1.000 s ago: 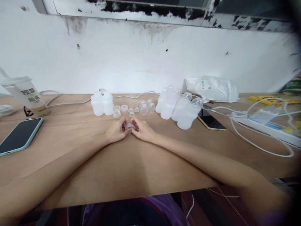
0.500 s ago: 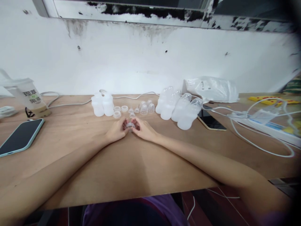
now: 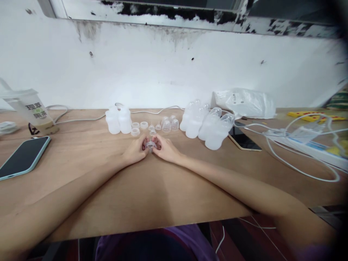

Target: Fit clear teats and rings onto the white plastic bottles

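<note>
Between my left hand (image 3: 136, 150) and my right hand (image 3: 165, 149) is a clear bottle collar (image 3: 150, 145), pinched by the fingers of both. A pointed translucent part, looking like a nipple, shows below its ring. Just beyond my fingers lie several clear nipples (image 3: 158, 127). Translucent screw rings (image 3: 135, 131) sit to their left, and clear domed caps (image 3: 166, 126) to their right. Two frosted bottles (image 3: 125, 120) without caps stand at the left. Several capped bottles (image 3: 216, 135) are grouped at the right.
A drink cup (image 3: 38, 112) and a phone (image 3: 25, 157) are on the left. Behind the capped bottles lies a plastic bag (image 3: 244, 103), with another phone (image 3: 246, 139) near it. White cables (image 3: 301, 166) and a power strip (image 3: 312, 146) occupy the right side.
The collar has tilted slightly between my fingers, and the pointed part beneath it shows more clearly. Both hands stay in nearly the same place.
</note>
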Action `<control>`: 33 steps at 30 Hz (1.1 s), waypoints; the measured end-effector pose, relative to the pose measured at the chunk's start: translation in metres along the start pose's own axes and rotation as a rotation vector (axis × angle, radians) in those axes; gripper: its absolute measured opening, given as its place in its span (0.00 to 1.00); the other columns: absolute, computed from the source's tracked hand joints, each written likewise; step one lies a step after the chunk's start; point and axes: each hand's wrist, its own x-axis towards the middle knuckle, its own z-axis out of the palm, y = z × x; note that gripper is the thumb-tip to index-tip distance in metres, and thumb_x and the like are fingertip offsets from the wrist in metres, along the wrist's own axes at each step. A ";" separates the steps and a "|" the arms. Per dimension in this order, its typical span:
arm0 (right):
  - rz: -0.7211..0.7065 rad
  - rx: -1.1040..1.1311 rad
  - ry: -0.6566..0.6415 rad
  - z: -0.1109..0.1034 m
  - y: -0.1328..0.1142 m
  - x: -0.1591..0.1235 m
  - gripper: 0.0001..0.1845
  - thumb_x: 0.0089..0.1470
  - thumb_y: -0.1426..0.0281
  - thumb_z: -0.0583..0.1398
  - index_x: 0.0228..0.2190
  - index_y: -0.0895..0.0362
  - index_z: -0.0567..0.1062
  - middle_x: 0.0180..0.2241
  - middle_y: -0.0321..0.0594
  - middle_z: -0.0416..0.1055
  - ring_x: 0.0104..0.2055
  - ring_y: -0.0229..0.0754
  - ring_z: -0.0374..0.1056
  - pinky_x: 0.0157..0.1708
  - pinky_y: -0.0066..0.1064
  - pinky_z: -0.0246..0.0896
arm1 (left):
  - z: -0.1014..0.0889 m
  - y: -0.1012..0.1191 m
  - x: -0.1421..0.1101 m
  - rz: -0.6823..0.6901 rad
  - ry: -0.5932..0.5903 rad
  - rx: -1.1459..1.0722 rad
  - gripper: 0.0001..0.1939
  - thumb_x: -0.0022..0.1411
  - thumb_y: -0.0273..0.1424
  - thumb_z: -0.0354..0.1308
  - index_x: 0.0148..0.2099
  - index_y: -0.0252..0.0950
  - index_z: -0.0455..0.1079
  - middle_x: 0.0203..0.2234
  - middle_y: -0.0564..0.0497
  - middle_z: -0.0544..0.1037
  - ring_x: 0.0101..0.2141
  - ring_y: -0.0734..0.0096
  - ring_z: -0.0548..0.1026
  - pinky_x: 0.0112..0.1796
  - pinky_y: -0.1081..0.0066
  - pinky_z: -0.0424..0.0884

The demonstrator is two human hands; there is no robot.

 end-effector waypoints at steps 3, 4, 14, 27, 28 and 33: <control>0.011 0.014 0.011 0.001 0.002 0.001 0.09 0.42 0.74 0.52 0.30 0.56 0.60 0.25 0.32 0.64 0.22 0.32 0.58 0.25 0.25 0.52 | 0.001 -0.001 0.000 0.002 0.011 0.012 0.05 0.48 0.26 0.48 0.31 0.36 0.57 0.21 0.57 0.64 0.21 0.77 0.63 0.23 0.76 0.59; 0.016 0.019 0.017 0.002 0.002 0.001 0.09 0.42 0.74 0.52 0.30 0.56 0.60 0.25 0.32 0.64 0.23 0.32 0.58 0.25 0.25 0.52 | 0.001 -0.001 0.000 0.000 0.015 0.019 0.05 0.48 0.26 0.48 0.31 0.36 0.57 0.20 0.57 0.64 0.21 0.77 0.63 0.22 0.76 0.58; -0.086 -0.015 0.022 -0.002 -0.002 -0.001 0.06 0.46 0.73 0.51 0.31 0.57 0.62 0.27 0.34 0.65 0.23 0.32 0.59 0.27 0.25 0.53 | -0.006 0.008 -0.002 -0.048 0.076 0.062 0.04 0.49 0.28 0.50 0.31 0.36 0.59 0.20 0.57 0.67 0.21 0.77 0.65 0.22 0.76 0.60; -0.097 -0.078 0.047 -0.003 0.001 0.000 0.01 0.48 0.73 0.51 0.27 0.57 0.62 0.21 0.32 0.60 0.22 0.33 0.57 0.25 0.24 0.52 | -0.004 0.008 -0.004 -0.056 0.047 0.166 0.05 0.55 0.33 0.47 0.34 0.37 0.60 0.24 0.55 0.72 0.24 0.74 0.69 0.25 0.75 0.61; -0.104 -0.086 0.039 -0.003 0.001 0.000 0.02 0.48 0.73 0.51 0.28 0.57 0.62 0.21 0.32 0.61 0.22 0.33 0.57 0.26 0.24 0.52 | -0.004 0.009 -0.004 -0.062 0.042 0.207 0.05 0.55 0.32 0.47 0.34 0.37 0.60 0.24 0.55 0.72 0.24 0.73 0.69 0.25 0.75 0.61; -0.128 -0.135 0.017 -0.003 0.002 -0.002 0.07 0.51 0.71 0.50 0.33 0.58 0.65 0.24 0.35 0.64 0.24 0.34 0.59 0.27 0.26 0.54 | -0.004 0.013 -0.006 -0.094 0.038 0.373 0.07 0.56 0.34 0.46 0.36 0.38 0.61 0.24 0.54 0.72 0.25 0.70 0.70 0.24 0.74 0.58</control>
